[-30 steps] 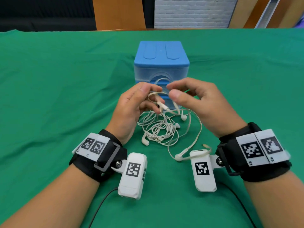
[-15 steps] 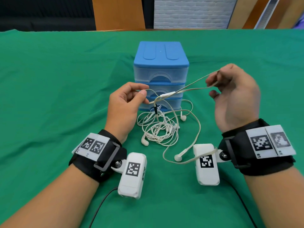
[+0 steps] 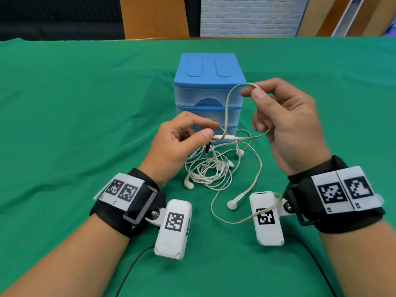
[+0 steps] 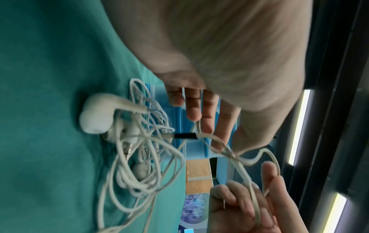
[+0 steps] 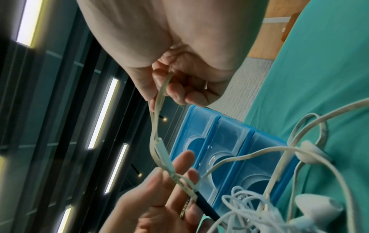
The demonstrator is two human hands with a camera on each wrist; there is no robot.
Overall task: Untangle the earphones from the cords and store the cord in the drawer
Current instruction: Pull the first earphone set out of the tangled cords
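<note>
Pinching a raised loop of the flat cord point(image 3: 227, 103) between thumb and forefinger, right hand point(image 3: 287, 125) sits above the tangle point(image 3: 210, 170); left hand point(image 3: 182, 142) pinches the same cord beside its inline remote point(image 3: 225, 137). Tangle lies on the green cloth point(image 3: 85, 125), in front of the blue drawer unit point(image 3: 209, 82); drawers closed.

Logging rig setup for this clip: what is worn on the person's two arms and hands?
Both forearms are bare, with no sleeves or gloves. The left hand and right hand each have a black wrist strap with a white band bearing two black square code markers. A white camera pod with its own marker hangs from each strap, trailing a black cable.
</note>
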